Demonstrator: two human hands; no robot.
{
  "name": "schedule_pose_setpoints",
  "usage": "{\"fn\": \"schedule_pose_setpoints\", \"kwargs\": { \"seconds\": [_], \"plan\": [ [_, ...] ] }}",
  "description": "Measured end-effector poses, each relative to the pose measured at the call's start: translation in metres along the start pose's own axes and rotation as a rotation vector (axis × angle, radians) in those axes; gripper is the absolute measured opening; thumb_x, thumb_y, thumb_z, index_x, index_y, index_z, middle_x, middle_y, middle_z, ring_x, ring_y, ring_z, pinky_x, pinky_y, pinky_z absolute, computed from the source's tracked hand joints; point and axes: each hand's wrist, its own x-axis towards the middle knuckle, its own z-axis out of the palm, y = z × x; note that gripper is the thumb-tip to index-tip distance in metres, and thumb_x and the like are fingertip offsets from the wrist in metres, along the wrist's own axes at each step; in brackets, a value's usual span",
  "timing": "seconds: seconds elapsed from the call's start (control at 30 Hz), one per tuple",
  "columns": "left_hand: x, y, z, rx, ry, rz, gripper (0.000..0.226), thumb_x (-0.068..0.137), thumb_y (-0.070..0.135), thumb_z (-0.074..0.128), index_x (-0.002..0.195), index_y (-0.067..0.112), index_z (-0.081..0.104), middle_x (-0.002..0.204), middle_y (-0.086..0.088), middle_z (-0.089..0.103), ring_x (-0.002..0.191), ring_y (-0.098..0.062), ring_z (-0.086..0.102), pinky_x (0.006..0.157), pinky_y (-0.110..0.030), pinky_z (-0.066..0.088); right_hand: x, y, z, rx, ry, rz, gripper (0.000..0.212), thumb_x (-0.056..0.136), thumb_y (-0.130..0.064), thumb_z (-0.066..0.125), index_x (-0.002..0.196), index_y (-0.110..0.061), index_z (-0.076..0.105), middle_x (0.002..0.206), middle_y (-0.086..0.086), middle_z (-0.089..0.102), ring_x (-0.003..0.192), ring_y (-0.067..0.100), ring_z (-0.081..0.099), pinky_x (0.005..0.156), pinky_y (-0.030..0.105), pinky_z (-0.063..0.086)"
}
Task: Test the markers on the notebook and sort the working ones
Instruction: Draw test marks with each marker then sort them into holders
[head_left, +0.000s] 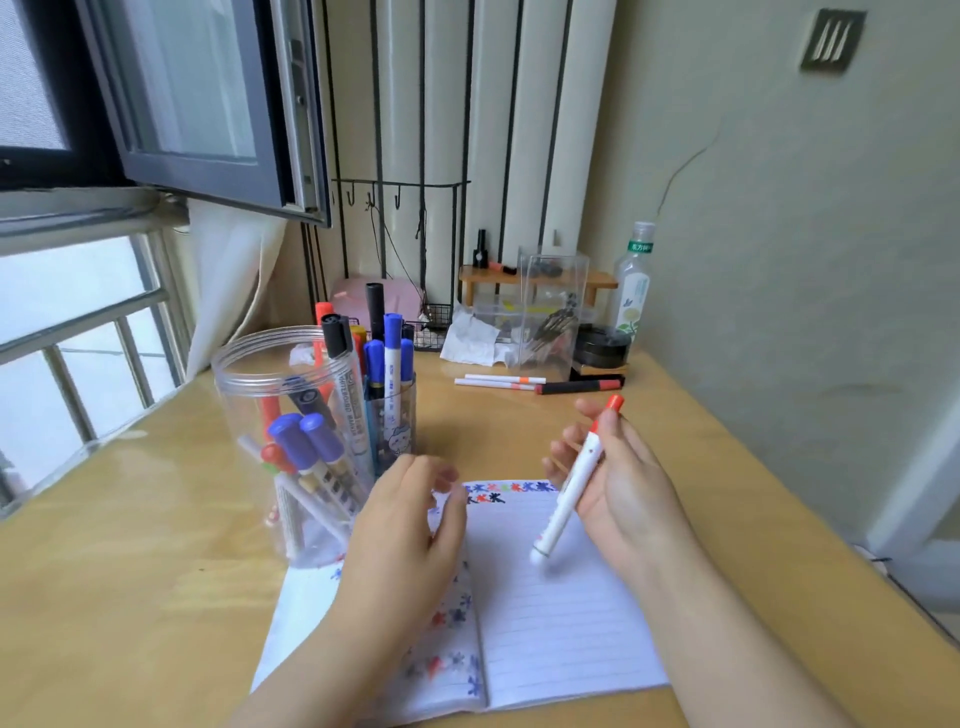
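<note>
An open lined notebook (550, 613) lies on the wooden desk, with small coloured test marks along the top of its right page and down its left page. My right hand (618, 478) grips a white marker with an orange cap (571, 483), held slanted above the right page, cap end up. My left hand (410, 525) hovers over the notebook's left page with relaxed fingers and holds nothing. A large clear jar (249, 395) with several markers stands left of the notebook. A smaller clear cup (402, 410) beside it holds blue and black markers upright.
Two white markers (498, 381) and a black-and-red marker (579, 386) lie on the desk behind the notebook. A clear box (553, 306), black tin (602, 345), bottle (631, 283) and small wooden shelf (602, 283) stand at the back by the wall.
</note>
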Motion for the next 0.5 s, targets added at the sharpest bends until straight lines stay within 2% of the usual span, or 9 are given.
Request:
{"fn": "schedule_pose_setpoints", "kwargs": {
  "seconds": [0.1,0.2,0.37,0.43,0.5],
  "plan": [
    [-0.009,0.000,-0.003,-0.087,-0.003,-0.031,0.003,0.086,0.028,0.049,0.084,0.027,0.052,0.081,0.016,0.052,0.081,0.004,0.049,0.068,-0.003,0.034,-0.005,0.003,0.001,0.120,-0.052,0.090,0.032,0.096,-0.041,0.038,0.089,-0.015,0.055,0.052,-0.004,0.033,0.041,0.008,0.030,0.041,0.019,0.035],
    [-0.007,-0.001,-0.006,-0.080,-0.035,-0.007,0.008,0.086,0.032,0.048,0.082,0.027,0.052,0.078,0.019,0.051,0.079,0.005,0.048,0.067,-0.005,0.034,-0.007,0.001,-0.001,0.161,-0.071,0.142,0.045,0.089,-0.053,0.039,0.078,-0.013,0.055,0.049,-0.003,0.028,0.039,0.008,0.024,0.040,0.020,0.024],
    [-0.010,0.008,-0.005,-0.097,-0.188,0.055,0.022,0.085,0.043,0.040,0.084,0.027,0.055,0.079,0.020,0.053,0.079,0.002,0.049,0.071,-0.007,0.035,-0.016,-0.005,0.004,0.156,-0.132,0.111,0.041,0.085,-0.047,0.044,0.063,-0.013,0.048,0.048,-0.001,0.028,0.040,0.012,0.025,0.041,0.021,0.027],
    [-0.012,0.014,-0.002,-0.143,-0.279,0.056,0.030,0.084,0.053,0.036,0.091,0.031,0.056,0.083,0.023,0.054,0.084,0.004,0.050,0.072,-0.008,0.035,-0.021,-0.009,0.006,0.197,-0.168,0.084,0.041,0.087,-0.044,0.040,0.061,-0.013,0.047,0.050,0.000,0.029,0.042,0.013,0.028,0.042,0.022,0.031],
    [-0.015,0.019,0.003,-0.144,-0.349,0.102,0.037,0.084,0.057,0.034,0.092,0.029,0.057,0.077,0.022,0.051,0.082,0.005,0.048,0.069,-0.009,0.034,-0.025,-0.008,0.009,0.210,-0.206,0.052,0.041,0.089,-0.041,0.037,0.063,-0.013,0.047,0.052,0.001,0.032,0.045,0.014,0.032,0.046,0.022,0.035]
  ]
}}
